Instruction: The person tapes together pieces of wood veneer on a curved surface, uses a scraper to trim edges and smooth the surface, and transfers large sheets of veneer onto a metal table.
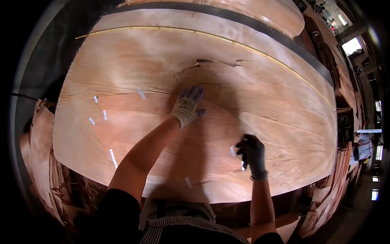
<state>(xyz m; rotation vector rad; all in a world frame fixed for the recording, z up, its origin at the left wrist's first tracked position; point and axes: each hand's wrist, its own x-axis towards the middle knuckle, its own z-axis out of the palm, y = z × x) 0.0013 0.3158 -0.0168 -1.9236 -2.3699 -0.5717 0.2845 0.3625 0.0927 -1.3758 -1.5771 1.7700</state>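
A large sheet of wood veneer [284, 150] lies spread before me, with cracks running across it and torn gaps near its far middle. My left hand [187, 106], in a striped glove with bluish fingers, rests flat on the sheet beside a long crack. Over the right part of the veneer is my right hand [252, 154], in a dark glove with its fingers curled together. What they hold, if anything, is too small to make out. Close to those fingers is a white tape strip [232, 151]. Another tape strip [141, 94] lies along the crack, left of my left hand.
A thin bamboo stick [195, 31] curves across the far part of the sheet. Beyond a dark band [260, 25] lies another veneer sheet [268, 12]. Stacked veneer [42, 158] stands at the left, with more veneer [331, 195] at the right. A person [362, 147] is at the far right.
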